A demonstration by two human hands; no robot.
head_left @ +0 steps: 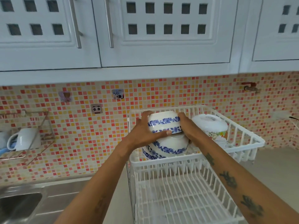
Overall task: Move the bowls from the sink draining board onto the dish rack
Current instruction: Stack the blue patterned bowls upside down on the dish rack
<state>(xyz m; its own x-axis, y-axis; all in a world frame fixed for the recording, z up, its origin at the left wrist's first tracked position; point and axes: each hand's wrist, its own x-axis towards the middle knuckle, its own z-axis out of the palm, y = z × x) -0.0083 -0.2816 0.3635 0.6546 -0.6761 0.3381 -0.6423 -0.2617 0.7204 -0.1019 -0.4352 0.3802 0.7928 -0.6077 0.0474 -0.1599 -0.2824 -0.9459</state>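
Progress looks well advanced. Biggest first: the white dish rack (196, 159) stands on the counter (275, 167), its upper tier already holding an upturned blue-patterned bowl (169, 147), what looks like another tucked beneath it, and a white bowl with a cartoon print (212, 125) — its lower tier looks bare. Both hands grasp a further blue-banded bowl (164, 122), upside down, right above the blue-patterned one — left hand (144, 133) on one side, right hand (188, 126) on the other. The draining board (68, 191) by the sink shows no bowls where visible, so this may be the last.
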